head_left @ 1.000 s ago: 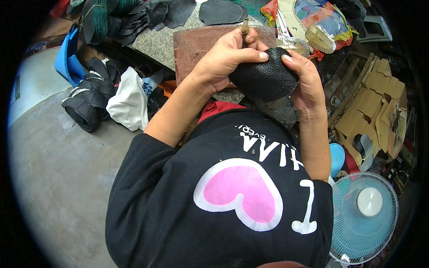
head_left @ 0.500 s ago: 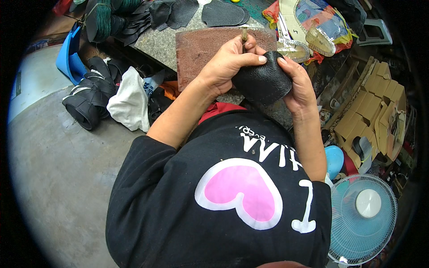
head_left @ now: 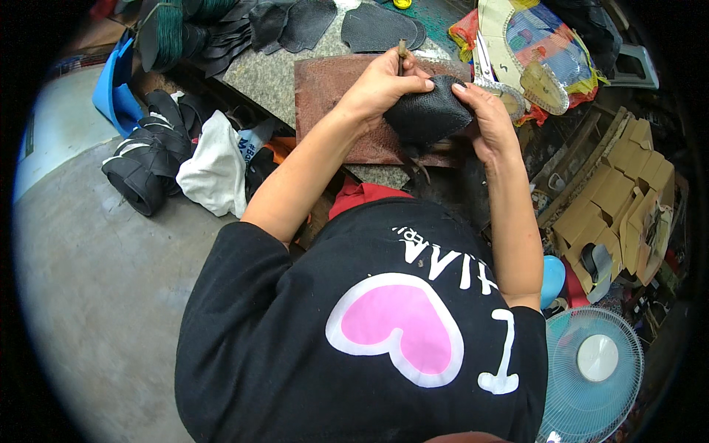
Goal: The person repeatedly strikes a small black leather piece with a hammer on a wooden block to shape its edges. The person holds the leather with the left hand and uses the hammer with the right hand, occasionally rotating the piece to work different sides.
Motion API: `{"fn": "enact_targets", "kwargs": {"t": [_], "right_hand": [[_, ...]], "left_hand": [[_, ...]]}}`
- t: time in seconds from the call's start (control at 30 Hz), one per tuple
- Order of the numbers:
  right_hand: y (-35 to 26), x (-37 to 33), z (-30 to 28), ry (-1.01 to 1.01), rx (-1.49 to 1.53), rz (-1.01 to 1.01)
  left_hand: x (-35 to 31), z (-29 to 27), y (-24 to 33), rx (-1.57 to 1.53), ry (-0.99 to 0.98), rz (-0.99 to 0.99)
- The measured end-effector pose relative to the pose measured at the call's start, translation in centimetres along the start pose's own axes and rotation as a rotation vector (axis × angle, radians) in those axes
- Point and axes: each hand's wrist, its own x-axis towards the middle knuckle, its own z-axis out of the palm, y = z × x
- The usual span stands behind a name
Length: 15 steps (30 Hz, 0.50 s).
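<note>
Between my two hands a black grained leather piece [head_left: 428, 114] is bent into a curve above the work board. My left hand [head_left: 385, 87] pinches its upper left edge with the thumb on top. A thin, brownish stick-like tool [head_left: 402, 50] stands up from the fingers of that same hand; its lower end is hidden. My right hand [head_left: 487, 114] grips the leather's upper right edge between thumb and fingers. Beneath them lies a worn reddish-brown board [head_left: 325, 96] on a speckled stone slab [head_left: 258, 76].
More black leather pieces [head_left: 306, 26] lie at the back. Scissors [head_left: 483, 57] and pale templates [head_left: 545, 87] rest to the right on a colourful mesh bag [head_left: 528, 33]. Green thread spools [head_left: 166, 33] stand at left. Flattened cardboard [head_left: 617, 181] and a fan [head_left: 591, 369] are on the right.
Both hands and the leather have shifted slightly up and away from my body. The leather is tilted differently, its lower edge higher and more pointed to the right. The view has shifted slightly.
</note>
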Motion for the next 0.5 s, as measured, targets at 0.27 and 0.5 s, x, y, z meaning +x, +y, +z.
{"fn": "enact_targets", "kwargs": {"t": [0.27,0.5], "right_hand": [[0.9,1.9,-1.1,0.102,-0.017,0.028],[0.4,2.5,-2.0,0.078,-0.151,0.091]], "left_hand": [[1.9,-0.3,-1.1,0.195,0.070,0.131],[3.0,-0.9,-1.6,0.316,0.035,0.173]]}}
